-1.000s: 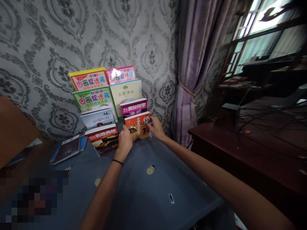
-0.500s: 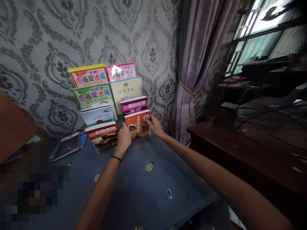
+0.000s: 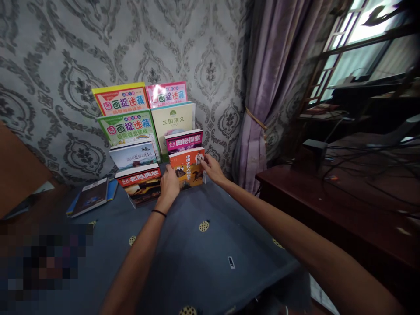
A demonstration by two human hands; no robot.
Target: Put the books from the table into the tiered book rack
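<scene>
An orange book (image 3: pixel 188 168) with horses on its cover stands upright at the front of the right-hand row. My right hand (image 3: pixel 211 167) grips its right edge, and my left hand (image 3: pixel 169 182) is closed at its left edge. Just behind it rises a purple book (image 3: pixel 185 141), with a cream book (image 3: pixel 173 120) and a pink book (image 3: pixel 167 94) farther back. To the left, a red-and-dark book (image 3: pixel 141 186) stands beside my left hand. Behind that one are a pale blue book (image 3: pixel 134 156), a green book (image 3: pixel 127 127) and a yellow-edged book (image 3: pixel 121 99).
Two or more books (image 3: pixel 92 197) lie flat at the left of the blue cloth-covered table (image 3: pixel 197 267). Patterned wallpaper (image 3: pixel 210 74) backs the table. A purple curtain (image 3: pixel 256 131) hangs at right, near a dark red desk (image 3: pixel 315 197) with tangled cables. A brown board (image 3: pixel 19 170) stands far left.
The view has shifted slightly. Both hands stay at the orange book, which leans back a little differently or is barely moved; the other books stand as before.
</scene>
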